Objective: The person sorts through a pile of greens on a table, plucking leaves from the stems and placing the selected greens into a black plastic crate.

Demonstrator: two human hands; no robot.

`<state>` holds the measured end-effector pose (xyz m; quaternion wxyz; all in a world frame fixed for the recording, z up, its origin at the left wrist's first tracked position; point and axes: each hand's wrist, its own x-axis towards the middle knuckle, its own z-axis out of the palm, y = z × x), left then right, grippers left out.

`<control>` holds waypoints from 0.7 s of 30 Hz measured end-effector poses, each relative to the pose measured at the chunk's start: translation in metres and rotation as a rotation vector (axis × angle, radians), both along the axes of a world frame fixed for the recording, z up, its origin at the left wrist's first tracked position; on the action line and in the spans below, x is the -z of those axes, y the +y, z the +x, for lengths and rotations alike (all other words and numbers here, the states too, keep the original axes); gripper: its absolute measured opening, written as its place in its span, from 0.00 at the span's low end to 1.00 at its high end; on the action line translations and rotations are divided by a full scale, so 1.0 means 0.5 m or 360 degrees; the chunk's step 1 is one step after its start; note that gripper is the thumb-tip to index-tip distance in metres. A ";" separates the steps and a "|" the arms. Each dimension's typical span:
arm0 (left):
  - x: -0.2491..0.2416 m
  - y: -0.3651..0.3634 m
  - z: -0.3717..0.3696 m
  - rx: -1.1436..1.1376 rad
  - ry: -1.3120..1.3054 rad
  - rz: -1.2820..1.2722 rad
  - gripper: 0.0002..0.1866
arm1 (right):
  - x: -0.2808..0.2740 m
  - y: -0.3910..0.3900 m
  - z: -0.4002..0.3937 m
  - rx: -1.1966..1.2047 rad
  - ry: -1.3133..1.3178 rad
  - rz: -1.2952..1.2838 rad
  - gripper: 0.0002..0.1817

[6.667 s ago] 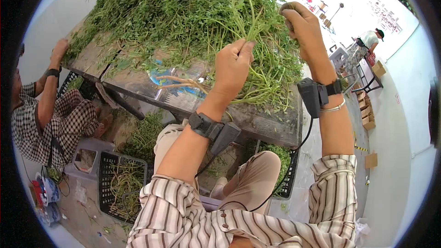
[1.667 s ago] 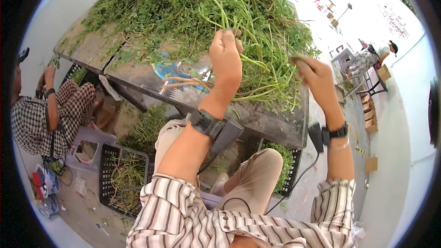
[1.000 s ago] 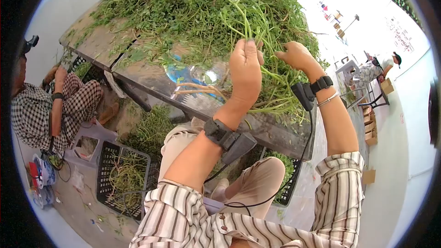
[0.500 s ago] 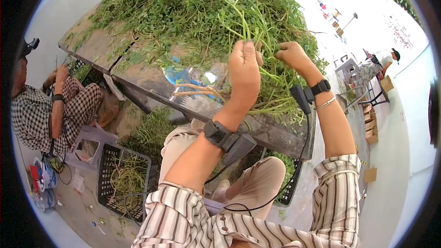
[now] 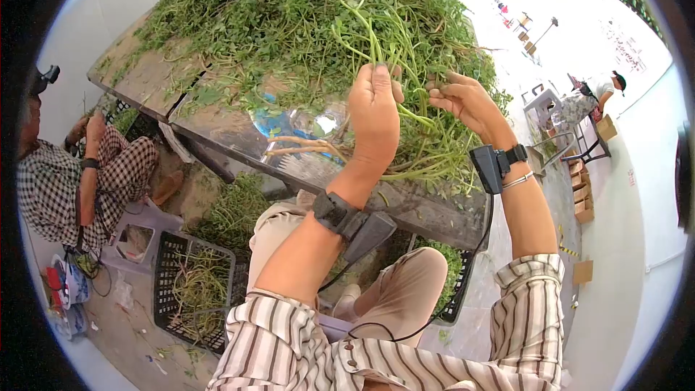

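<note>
My left hand [image 5: 375, 105] is closed around a small bunch of green leafy stems [image 5: 373, 36], which stick up above the thumb. Just to the right is my right hand [image 5: 467, 103], its fingers loosely bent and apart, with nothing visible gripped in them. Loose greens lie behind and below both hands. A large heap of the same leafy greens [image 5: 289, 29] covers the far part of the table [image 5: 232, 137]. Near my left wrist, a few pale brown stalks [image 5: 304, 146] rest on the tabletop.
Below the table on the left stands a black crate [image 5: 161, 282] with stems in it; another black crate [image 5: 463, 286] is by my right knee. A person in checked clothes [image 5: 54, 195] sits at left. Another person [image 5: 604, 94] sits far right, near cardboard boxes [image 5: 581, 192].
My right hand has loosened from a pinch, its fingers spreading, and has dropped slightly. My left hand still holds the stems, shifted a little left in view.
</note>
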<state>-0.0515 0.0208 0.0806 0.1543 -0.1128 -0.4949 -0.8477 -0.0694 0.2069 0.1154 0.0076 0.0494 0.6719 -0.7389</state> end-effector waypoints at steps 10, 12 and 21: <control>-0.002 -0.001 0.002 0.0096 -0.0075 0.0014 0.17 | 0.019 0.015 -0.002 -0.0147 0.0112 0.0403 0.06; 0.003 0.002 -0.005 0.0019 0.0047 0.0009 0.17 | 0.021 0.005 0.000 -0.0129 0.0158 0.0507 0.08; -0.003 -0.006 0.003 0.0009 -0.0029 0.0027 0.17 | -0.004 -0.020 0.018 0.0051 0.0062 0.0394 0.06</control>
